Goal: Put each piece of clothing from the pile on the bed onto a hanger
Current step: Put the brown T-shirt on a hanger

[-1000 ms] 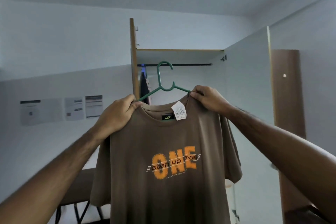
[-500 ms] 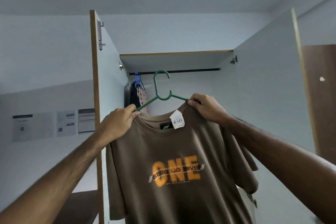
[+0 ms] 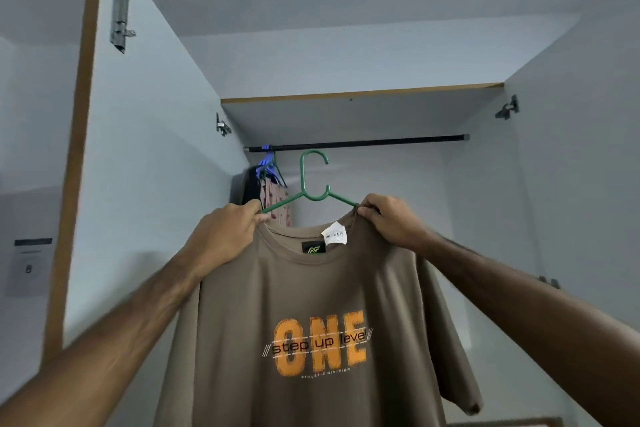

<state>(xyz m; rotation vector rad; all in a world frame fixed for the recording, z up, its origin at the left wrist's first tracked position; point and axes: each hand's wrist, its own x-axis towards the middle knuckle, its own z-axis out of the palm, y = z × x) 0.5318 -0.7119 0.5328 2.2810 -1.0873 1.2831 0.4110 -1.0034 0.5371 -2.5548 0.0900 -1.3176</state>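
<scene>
Head view, item by item.

Green plastic hanger [image 3: 313, 184]: upright, hook uppermost, hook opening turned to the right. Shoulder bar runs left to right, roughly parallel to the wardrobe rail [image 3: 360, 143]. Hook tip sits just below the rail, slightly in front of it, not yet over it. Judgement: the coming move is a short lift up and forward to seat the hook.

Brown T-shirt [image 3: 311, 305]: already on the hanger, hanging straight down between both forearms, orange "ONE" print facing the camera, white paper tag [image 3: 334, 233] at the collar.

Left hand [image 3: 225, 236]: fingers curled, pinching the shirt's left shoulder seam together with the hanger arm beneath it.

Right hand [image 3: 388, 220]: fingers curled likewise, pinching the right shoulder seam over the other hanger arm. Both hands sit level, equally near the rail, hook midway between them.

Rail, further contents: blue hangers [image 3: 267, 163] with dark and patterned garments [image 3: 273, 198] at the far left end, just beside the green hook's left; rail to the right bare.

Wardrobe doors: both swung open, left door [image 3: 145, 149] near the left forearm.
</scene>
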